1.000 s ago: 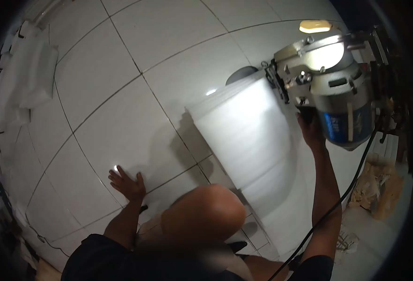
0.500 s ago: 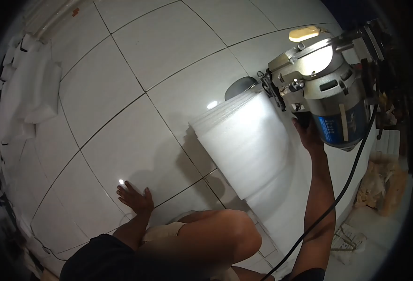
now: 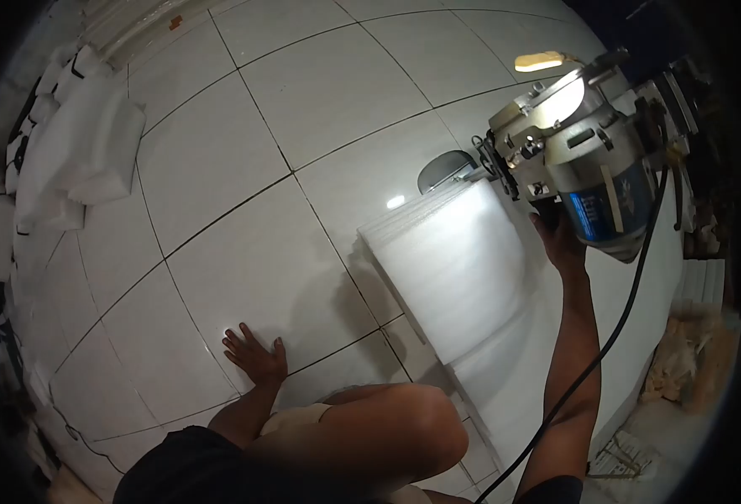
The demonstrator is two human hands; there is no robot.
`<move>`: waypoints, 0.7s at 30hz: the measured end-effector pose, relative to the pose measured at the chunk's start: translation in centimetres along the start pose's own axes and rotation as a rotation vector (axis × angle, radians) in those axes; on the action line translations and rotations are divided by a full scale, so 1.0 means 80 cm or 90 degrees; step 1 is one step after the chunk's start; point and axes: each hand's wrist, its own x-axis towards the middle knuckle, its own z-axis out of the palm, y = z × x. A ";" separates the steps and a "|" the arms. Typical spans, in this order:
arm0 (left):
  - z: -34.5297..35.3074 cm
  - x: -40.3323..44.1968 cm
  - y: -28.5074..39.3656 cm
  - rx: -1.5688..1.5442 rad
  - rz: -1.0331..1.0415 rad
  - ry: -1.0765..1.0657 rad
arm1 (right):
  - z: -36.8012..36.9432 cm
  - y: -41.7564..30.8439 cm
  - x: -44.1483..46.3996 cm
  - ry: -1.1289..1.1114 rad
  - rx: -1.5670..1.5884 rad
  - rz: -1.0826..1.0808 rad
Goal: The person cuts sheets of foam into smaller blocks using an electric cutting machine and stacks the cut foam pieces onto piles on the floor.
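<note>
An upright electric cutting machine point(image 3: 601, 168), with a metal body and a blue-labelled motor, stands at the right over a stack of white foam sheets point(image 3: 446, 277). My right hand point(image 3: 562, 239) grips a dark handle below the machine's body; its fingers are partly hidden. A lamp lights the top of the stack. Part of the grey base plate point(image 3: 442, 170) sticks out past the far edge of the sheets. On the white tiled floor, my left hand point(image 3: 257, 354) lies flat with its fingers spread, holding nothing.
A black power cable point(image 3: 614, 336) runs from the machine down across my right forearm. White foam pieces point(image 3: 93, 160) are piled at the left. At the lower right lies brownish crumpled material point(image 3: 689, 357). My bent knee point(image 3: 429, 428) is beside the stack.
The whole view has shifted a little, so the floor and stack sit slightly further right. Both hands keep about the same places, and the base plate stays at the stack's far edge.
</note>
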 end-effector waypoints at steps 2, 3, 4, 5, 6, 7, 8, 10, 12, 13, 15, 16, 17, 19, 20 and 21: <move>0.003 0.004 0.000 0.002 0.008 0.005 | 0.003 0.002 0.005 0.085 0.011 -0.086; 0.001 0.004 0.000 0.001 0.009 0.011 | 0.015 0.012 0.010 0.085 0.010 -0.080; 0.000 0.003 -0.001 0.000 0.015 0.015 | 0.035 0.030 0.012 0.168 -0.046 -0.157; -0.003 0.004 -0.003 0.000 0.034 0.010 | 0.047 0.047 0.008 0.249 -0.107 -0.228; -0.004 0.005 -0.003 0.004 0.022 0.001 | 0.044 0.057 0.000 0.266 -0.365 -0.326; -0.005 0.005 0.000 0.005 0.007 -0.007 | 0.036 0.037 0.002 0.178 -0.143 -0.135; -0.003 0.007 0.002 -0.003 0.028 -0.009 | 0.033 0.031 0.000 0.188 -0.160 -0.130; -0.002 0.009 0.001 0.048 -0.017 -0.021 | 0.033 0.024 0.002 0.094 -0.124 -0.065; 0.011 0.015 -0.013 0.086 -0.015 0.030 | 0.011 0.001 0.002 -0.031 -0.038 0.001; 0.023 0.022 -0.024 0.097 -0.010 0.046 | -0.002 -0.012 -0.001 -0.052 -0.004 0.092; 0.042 0.034 -0.037 0.121 -0.042 0.040 | -0.010 -0.016 -0.018 0.020 -0.072 0.079; 0.007 0.047 -0.013 0.134 -0.121 -0.065 | -0.045 -0.032 -0.030 -0.045 -0.056 0.119; -0.046 0.065 0.014 0.050 -0.190 -0.129 | -0.073 -0.045 -0.052 -0.121 -0.028 0.155; -0.007 0.139 -0.003 -0.162 0.057 -0.082 | -0.073 -0.017 -0.105 -0.024 0.125 0.213; -0.019 0.155 0.026 -0.272 0.137 -0.126 | -0.072 -0.011 -0.130 0.067 0.267 0.245; -0.043 0.182 0.078 -0.386 0.215 -0.165 | -0.094 -0.019 -0.163 0.045 0.334 0.296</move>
